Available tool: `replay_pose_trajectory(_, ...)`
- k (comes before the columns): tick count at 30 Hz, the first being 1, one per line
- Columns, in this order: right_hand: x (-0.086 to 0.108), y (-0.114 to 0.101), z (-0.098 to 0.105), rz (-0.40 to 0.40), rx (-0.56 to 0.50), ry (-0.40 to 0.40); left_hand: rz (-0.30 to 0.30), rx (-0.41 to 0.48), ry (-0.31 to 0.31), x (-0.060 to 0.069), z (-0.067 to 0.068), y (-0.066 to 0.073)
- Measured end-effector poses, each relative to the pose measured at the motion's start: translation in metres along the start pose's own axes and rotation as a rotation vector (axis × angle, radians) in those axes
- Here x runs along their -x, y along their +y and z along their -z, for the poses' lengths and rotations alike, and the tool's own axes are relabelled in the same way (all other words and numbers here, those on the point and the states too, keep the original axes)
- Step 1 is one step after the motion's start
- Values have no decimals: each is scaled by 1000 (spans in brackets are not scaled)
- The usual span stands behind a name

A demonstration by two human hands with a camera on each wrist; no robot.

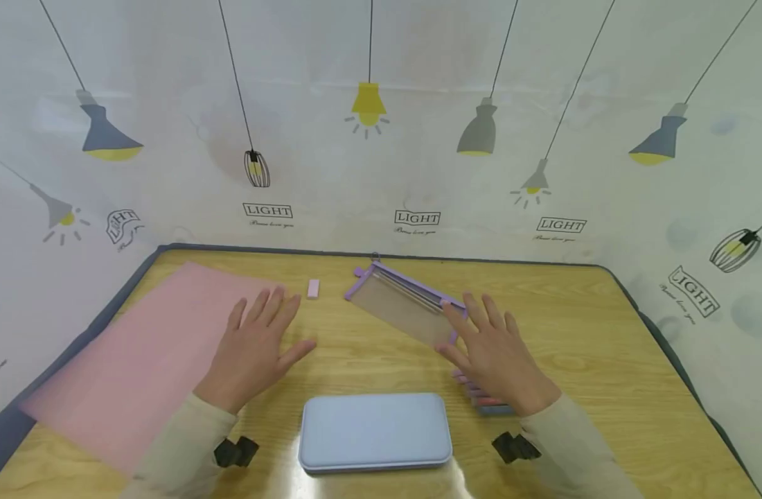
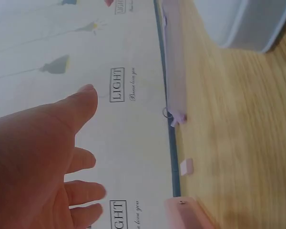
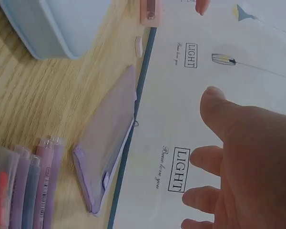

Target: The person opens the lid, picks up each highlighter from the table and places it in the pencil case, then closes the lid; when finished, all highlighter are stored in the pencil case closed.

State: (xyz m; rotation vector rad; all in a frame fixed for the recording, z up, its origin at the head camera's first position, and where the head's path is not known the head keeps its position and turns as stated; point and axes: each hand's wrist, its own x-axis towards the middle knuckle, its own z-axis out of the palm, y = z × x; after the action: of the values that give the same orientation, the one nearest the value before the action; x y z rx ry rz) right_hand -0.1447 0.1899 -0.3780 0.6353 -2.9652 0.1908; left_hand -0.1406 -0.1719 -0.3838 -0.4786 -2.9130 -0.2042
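Note:
My left hand [image 1: 253, 350] is held over the table with spread fingers and holds nothing; the right edge of a flat pink sheet [image 1: 138, 353] lies under it. Likewise spread and holding nothing, my right hand [image 1: 493, 350] hovers above several pens [image 1: 474, 395], partly hiding them. The right wrist view shows these pens [image 3: 45, 186] side by side, purple, pink, blue and red. Just beyond that hand lies a see-through pouch [image 1: 396, 305] with purple zipper edges. A light blue case [image 1: 375, 431], lid down, sits between my forearms.
A small pale pink block [image 1: 313, 289], like an eraser, lies left of the pouch. At the table's back edge, a pink item [image 2: 183, 210] with a small metal piece shows in the wrist views. Walls printed with lamps [image 1: 368, 104] enclose the wooden table [image 1: 574, 333].

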Motion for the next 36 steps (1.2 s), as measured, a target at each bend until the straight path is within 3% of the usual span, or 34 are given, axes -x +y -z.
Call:
replay_pose_trajectory(5,13,-8,3,63,41,17,-32,2,18,16,8,6)
replay_pose_trajectory(9,31,-20,1,130,28,-17,-91,-33,23,43,9,19)
replay_pose_trajectory(14,51,-31,-7,231,-16,-126,-178,-34,-106,78,-6,37)
replay_pose_trajectory(16,57,-33,-12,282,-24,-169,-225,-42,-114,88,-15,42)
replay_pose_trajectory(18,62,-35,-18,328,-30,-202,-267,-56,-82,94,-25,45)
replay_pose_trajectory(22,65,-39,-28,385,-21,-224,-274,-32,-43,100,-38,47)
replay_pose_trajectory(31,63,-44,-27,371,-9,-235,-247,50,-45,96,-46,48)
replay_pose_trajectory(36,61,-47,-26,374,-1,-214,-296,121,-10,92,-51,44)
